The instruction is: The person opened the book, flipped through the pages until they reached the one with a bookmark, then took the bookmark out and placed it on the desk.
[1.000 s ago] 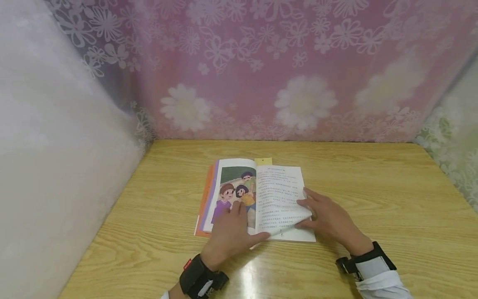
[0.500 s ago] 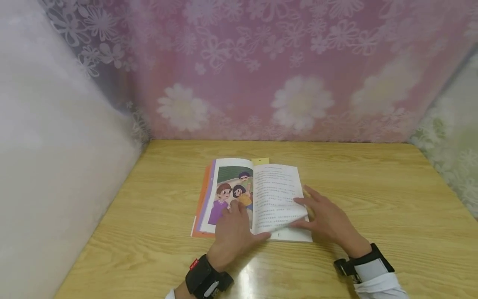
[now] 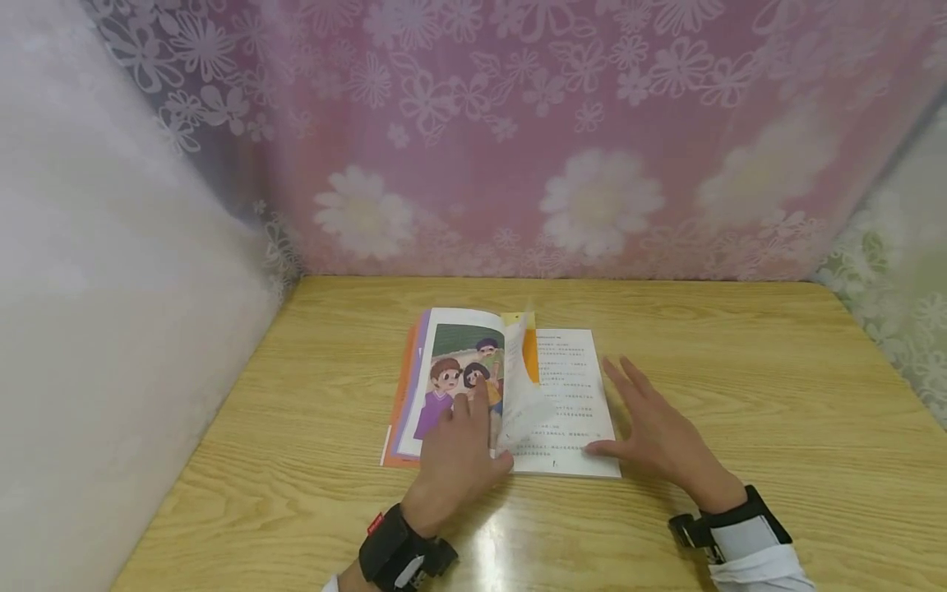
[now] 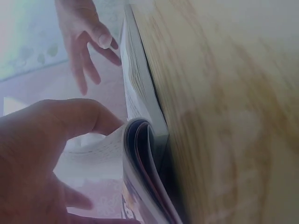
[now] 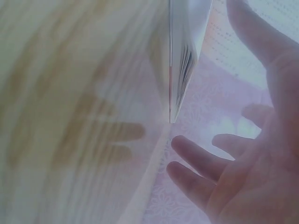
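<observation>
An open book [image 3: 570, 386] lies on the table, a colour picture on its left page [image 3: 447, 378] and printed text on the right. One loose page [image 3: 521, 411] stands up bowed near the gutter, in mid-turn. My left hand [image 3: 459, 460] rests on the lower left page, fingers extended, thumb by the gutter. At the book's right edge my right hand [image 3: 658, 436] is spread, its thumb over the right page and nothing in its grip. A yellow and orange strip [image 3: 530, 353] shows behind the raised page. In the left wrist view the left thumb [image 4: 88, 116] reaches the curled page edges.
The wooden table [image 3: 755, 370] extends around the book. Behind it hangs a pink flowered curtain [image 3: 459, 181], with a pale sheet [image 3: 133, 271] along the left. An orange cover edge [image 3: 399, 411] sticks out under the book's left side.
The page that the right fingers were lifting has swung left to stand near the gutter. The right hand has let it go and spread its fingers. The orange strip has come into view.
</observation>
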{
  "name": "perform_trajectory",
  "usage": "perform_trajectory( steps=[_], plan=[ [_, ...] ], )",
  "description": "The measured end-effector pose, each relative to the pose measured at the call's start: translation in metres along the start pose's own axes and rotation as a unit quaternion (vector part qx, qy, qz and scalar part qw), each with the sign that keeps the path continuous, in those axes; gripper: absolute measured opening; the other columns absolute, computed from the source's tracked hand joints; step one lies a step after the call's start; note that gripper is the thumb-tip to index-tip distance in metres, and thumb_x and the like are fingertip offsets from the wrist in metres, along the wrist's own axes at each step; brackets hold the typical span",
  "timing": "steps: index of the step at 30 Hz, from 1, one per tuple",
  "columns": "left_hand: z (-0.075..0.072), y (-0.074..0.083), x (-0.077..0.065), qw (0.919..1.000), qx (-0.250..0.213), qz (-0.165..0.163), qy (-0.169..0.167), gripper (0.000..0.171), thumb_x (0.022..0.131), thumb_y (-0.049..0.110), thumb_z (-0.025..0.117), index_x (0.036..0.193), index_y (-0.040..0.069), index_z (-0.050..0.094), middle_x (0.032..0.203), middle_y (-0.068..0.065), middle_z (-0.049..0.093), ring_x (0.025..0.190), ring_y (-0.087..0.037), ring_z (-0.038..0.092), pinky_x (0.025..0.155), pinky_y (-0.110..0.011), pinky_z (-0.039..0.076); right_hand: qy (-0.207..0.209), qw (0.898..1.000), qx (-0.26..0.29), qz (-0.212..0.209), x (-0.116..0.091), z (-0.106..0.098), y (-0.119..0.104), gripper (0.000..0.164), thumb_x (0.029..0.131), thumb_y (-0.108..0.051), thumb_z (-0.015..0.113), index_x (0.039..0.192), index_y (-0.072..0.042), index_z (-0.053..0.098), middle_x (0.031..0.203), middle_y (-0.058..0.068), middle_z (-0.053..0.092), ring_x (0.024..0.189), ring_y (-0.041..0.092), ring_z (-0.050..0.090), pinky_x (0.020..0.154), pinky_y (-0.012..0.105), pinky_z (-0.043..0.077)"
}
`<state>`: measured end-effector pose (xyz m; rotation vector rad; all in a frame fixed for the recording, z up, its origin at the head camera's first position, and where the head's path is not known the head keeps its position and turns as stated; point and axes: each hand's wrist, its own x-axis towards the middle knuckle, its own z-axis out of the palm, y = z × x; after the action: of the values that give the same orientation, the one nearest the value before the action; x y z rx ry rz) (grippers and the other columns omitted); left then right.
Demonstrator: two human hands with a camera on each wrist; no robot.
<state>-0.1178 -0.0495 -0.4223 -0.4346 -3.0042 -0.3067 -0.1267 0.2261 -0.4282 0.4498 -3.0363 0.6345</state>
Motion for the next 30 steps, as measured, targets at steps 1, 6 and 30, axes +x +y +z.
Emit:
perform_trajectory(
  steps=[1, 6, 30],
  plan=[
    [0.0, -0.001, 0.0, 1.0, -0.007, -0.002, 0.001, 0.095, 0.073, 0.046, 0.068, 0.147, 0.003, 0.028, 0.11, -0.018, 0.054, 0.077, -0.026, 0.056, 0.049, -0.032, 0.044, -0.001, 1.0, -0.002, 0.0, 0.0, 0.0, 0.0, 0.118, 0.066, -0.066, 0.074, 0.154, -0.011, 0.016, 0.153, 0.026, 0.015, 0.127, 0.049, 0.035, 0.082, 0.06, 0.045],
    [0.0, -0.004, -0.002, 0.9959, -0.061, -0.006, 0.066, 0.097, 0.072, 0.027, 0.067, 0.15, -0.001, 0.016, 0.109, -0.017, 0.056, 0.058, -0.019, 0.047, 0.039, -0.026, 0.034, -0.016, 1.0, -0.007, 0.004, -0.002, -0.001, -0.001, 0.111, 0.068, -0.059, 0.077, 0.151, -0.006, 0.025, 0.153, 0.028, 0.015, 0.126, 0.05, 0.037, 0.082, 0.059, 0.045],
    [0.003, -0.039, 0.005, 0.9975, 0.018, 0.025, 0.064, 0.08, 0.067, 0.009, 0.071, 0.142, 0.01, 0.046, 0.151, -0.023, 0.026, 0.136, -0.043, 0.025, 0.102, -0.064, 0.025, -0.048, 0.999, -0.012, 0.003, -0.003, 0.003, -0.005, 0.103, 0.068, -0.067, 0.07, 0.145, -0.006, 0.04, 0.152, 0.028, 0.019, 0.13, 0.05, 0.031, 0.095, 0.066, 0.032]
  ],
)
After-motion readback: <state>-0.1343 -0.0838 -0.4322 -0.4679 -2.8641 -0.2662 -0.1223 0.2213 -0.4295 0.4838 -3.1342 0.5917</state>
